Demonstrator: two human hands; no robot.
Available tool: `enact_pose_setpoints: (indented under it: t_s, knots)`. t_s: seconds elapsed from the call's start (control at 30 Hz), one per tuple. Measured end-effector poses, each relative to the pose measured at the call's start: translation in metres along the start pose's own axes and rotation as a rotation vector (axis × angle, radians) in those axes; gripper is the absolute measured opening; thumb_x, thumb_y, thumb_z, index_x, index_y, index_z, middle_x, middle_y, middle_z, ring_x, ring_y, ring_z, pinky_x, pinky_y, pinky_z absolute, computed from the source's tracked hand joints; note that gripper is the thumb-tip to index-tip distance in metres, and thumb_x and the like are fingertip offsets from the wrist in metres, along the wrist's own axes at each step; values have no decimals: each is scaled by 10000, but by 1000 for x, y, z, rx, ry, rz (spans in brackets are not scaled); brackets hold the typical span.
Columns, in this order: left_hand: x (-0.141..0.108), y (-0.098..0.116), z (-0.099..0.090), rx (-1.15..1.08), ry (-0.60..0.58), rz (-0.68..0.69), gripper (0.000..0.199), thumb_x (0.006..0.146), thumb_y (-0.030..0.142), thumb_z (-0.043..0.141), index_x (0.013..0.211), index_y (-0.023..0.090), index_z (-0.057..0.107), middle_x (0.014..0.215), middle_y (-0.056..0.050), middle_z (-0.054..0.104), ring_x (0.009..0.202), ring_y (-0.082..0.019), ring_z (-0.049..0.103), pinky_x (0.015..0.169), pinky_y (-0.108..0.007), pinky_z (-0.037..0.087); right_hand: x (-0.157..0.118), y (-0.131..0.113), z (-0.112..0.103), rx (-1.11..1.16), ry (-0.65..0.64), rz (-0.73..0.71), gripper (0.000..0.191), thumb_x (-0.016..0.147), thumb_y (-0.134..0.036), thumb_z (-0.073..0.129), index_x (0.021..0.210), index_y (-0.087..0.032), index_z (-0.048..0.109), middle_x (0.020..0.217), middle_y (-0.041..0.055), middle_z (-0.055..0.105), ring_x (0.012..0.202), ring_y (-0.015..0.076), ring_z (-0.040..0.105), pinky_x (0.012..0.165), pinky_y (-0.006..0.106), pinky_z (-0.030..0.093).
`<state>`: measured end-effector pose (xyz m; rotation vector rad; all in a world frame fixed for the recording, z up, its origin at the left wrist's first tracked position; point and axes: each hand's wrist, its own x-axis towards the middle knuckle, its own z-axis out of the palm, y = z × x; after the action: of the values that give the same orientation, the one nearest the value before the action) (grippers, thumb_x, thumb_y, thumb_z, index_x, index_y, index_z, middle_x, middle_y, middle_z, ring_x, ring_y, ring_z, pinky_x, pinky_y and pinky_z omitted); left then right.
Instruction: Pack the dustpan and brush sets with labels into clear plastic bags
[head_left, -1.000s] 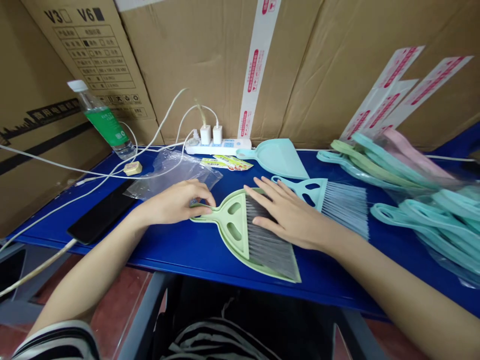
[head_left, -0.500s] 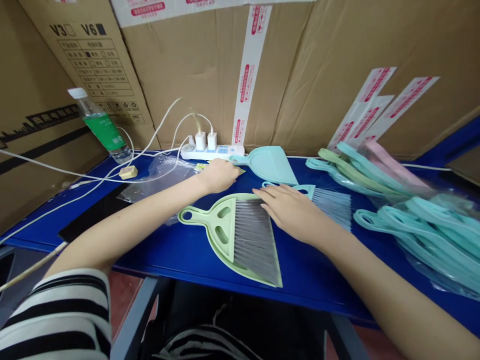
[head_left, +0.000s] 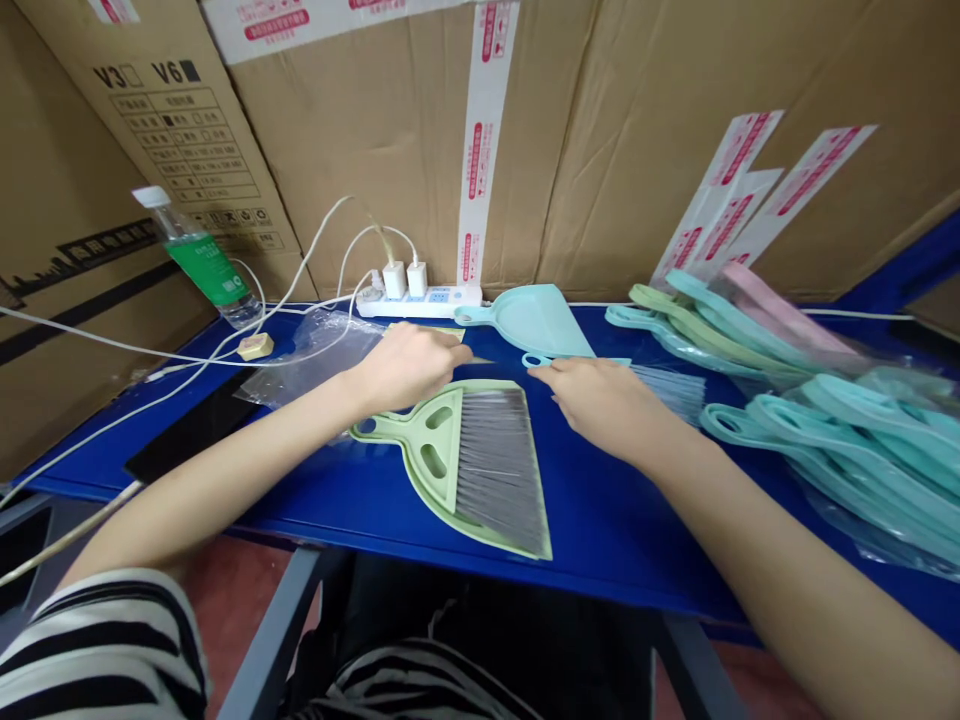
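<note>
A green dustpan [head_left: 420, 470] with a grey-bristled brush [head_left: 499, 465] lying in it rests on the blue table. Just above its handle, my left hand [head_left: 412, 368] is closed, with a thin pointed item showing at its fingertips, too blurred to name. My right hand [head_left: 600, 400] lies over the blue brush [head_left: 675, 388], its fingers closed near the handle loop; the palm hides most of the handle. Behind both hands a light-blue dustpan [head_left: 540, 320] lies flat, its handle pointing left.
Wrapped blue, green and pink sets [head_left: 840, 450] lie at right. A power strip [head_left: 442, 300] with white cables stands behind. At left are a bottle [head_left: 206, 265], a clear bag [head_left: 322, 350] and a dark flat object [head_left: 191, 425]. Cardboard [head_left: 637, 150] walls the back.
My left hand has moved left and slightly down, away from the light-blue dustpan's handle. My right hand has shifted off the green dustpan's edge, and its fingers have closed at the blue brush.
</note>
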<state>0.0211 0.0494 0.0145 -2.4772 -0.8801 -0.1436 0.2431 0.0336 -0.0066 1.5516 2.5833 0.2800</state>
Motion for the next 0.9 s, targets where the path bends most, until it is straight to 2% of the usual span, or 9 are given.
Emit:
enact_pose_setpoints:
  t_s: [0.1,0.17,0.33,0.4,0.5,0.6,0.7,0.9]
  knots:
    - [-21,20,-11,-26,136,139,243,897,92,442,902,153,677,756,-22,704,661,-147,643,518,-247,437,-1,-2,1,-21,44,-5,354,856,-27,486,1136,-138,673,1044,144,730,971,281,687,792,359,502]
    - [-30,35,-15,-16,222,217,231,926,94,449,861,145,665,706,-7,680,623,-134,620,526,-245,451,-2,-4,1,-25,110,-24,321,869,-57,487,1108,-138,685,1021,142,735,941,280,689,775,363,501]
    - [-39,60,-13,-53,309,313,240,950,100,456,819,149,650,698,-4,665,646,-117,618,533,-219,470,-3,-4,3,84,335,-202,306,915,-143,450,1110,-177,683,924,97,731,852,241,675,719,348,493]
    - [-40,64,-10,-75,311,328,234,944,101,462,815,151,650,711,-13,667,645,-113,611,534,-209,465,-2,-6,5,164,371,-295,310,935,-174,445,1150,-189,667,923,85,720,843,226,662,727,344,490]
    - [-42,66,-8,-112,289,337,234,941,111,461,812,162,648,745,-24,678,669,-114,614,554,-203,466,-1,-9,9,231,335,-368,298,943,-189,451,1152,-175,663,973,98,706,877,233,641,765,364,488]
    - [-43,64,-9,-179,257,348,238,946,128,460,812,173,652,747,-23,680,675,-115,618,552,-200,462,0,-10,10,246,274,-371,262,940,-194,460,1060,-156,690,973,110,693,903,250,617,788,385,483]
    - [-43,63,-9,-243,229,353,249,945,118,449,832,176,663,753,-29,686,679,-120,624,539,-207,459,-1,-10,8,248,276,-361,244,938,-213,476,1024,-168,700,940,106,682,877,249,602,772,387,482]
    - [-41,63,-11,-357,92,355,274,966,191,403,1038,173,667,942,-52,727,811,-162,651,606,-270,488,-2,-11,9,253,252,-409,234,925,-256,541,1014,-138,723,922,112,669,880,251,601,763,380,489]
